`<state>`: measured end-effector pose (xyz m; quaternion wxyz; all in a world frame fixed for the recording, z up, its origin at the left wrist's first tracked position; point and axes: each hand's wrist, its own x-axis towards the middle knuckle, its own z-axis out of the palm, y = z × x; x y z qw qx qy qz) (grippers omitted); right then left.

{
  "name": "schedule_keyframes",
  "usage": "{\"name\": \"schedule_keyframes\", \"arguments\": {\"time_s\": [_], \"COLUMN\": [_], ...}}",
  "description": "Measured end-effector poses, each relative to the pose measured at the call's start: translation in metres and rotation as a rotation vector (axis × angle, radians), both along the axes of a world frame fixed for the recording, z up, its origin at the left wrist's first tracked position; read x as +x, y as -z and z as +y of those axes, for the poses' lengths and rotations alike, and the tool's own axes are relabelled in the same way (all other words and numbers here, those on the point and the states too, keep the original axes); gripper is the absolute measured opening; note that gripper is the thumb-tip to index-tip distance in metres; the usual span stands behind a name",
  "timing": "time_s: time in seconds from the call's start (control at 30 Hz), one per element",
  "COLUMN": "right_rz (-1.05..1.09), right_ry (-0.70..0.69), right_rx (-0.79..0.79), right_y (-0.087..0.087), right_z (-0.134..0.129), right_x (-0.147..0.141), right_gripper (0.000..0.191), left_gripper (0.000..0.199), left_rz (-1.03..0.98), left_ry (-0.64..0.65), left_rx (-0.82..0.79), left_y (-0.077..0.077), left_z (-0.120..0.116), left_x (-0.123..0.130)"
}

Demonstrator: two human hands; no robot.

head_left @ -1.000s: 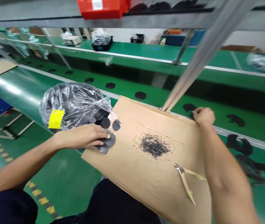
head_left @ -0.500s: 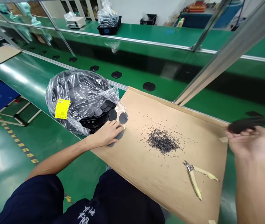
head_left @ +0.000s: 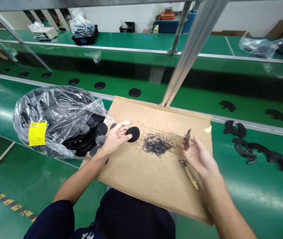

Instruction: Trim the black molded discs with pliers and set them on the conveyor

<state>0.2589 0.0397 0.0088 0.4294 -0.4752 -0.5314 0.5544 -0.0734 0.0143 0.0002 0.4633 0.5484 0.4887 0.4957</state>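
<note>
My left hand (head_left: 118, 135) pinches a round black disc (head_left: 133, 134) over the cardboard sheet (head_left: 141, 186). Above the sheet's right part, my right hand (head_left: 197, 152) grips a small dark part (head_left: 187, 139), seen nearly edge-on. Just below that hand lie the yellow-handled nippers (head_left: 190, 174), partly covered by it. Between the hands is a pile of small black bits (head_left: 156, 144). A clear plastic bag (head_left: 56, 113) full of black discs rests to the left, its opening towards the cardboard, with loose discs (head_left: 102, 128) at its mouth.
Curved black parts (head_left: 268, 152) lie on the green surface to the right. Black discs (head_left: 134, 92) are spaced along the green belt behind. A metal post (head_left: 188, 53) rises at the cardboard's back edge. A black bin (head_left: 85, 36) stands on the far shelf.
My left hand has lifted a disc off the cardboard's left side. My right hand has come back from the right over the cardboard, its earlier larger black piece gone. The view has swung right.
</note>
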Motion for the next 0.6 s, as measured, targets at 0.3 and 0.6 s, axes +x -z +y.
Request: {"name": "schedule_keyframes", "arguments": {"time_s": [0.3,0.6], "right_rz": [0.084,0.136], "right_ry": [0.000,-0.025], "right_rx": [-0.112,-0.192], "right_y": [0.003,0.012], "right_z": [-0.032,-0.041], "right_x": [-0.041,-0.046], "right_gripper": [0.041,0.036], "left_gripper": [0.033,0.025], "left_rz": [-0.007,0.309], "left_ry": [0.083,0.159], "left_rx": [0.114,0.387], "left_y": [-0.010,0.005], "left_z": [0.011,-0.004], "left_x": [0.079,0.089]}}
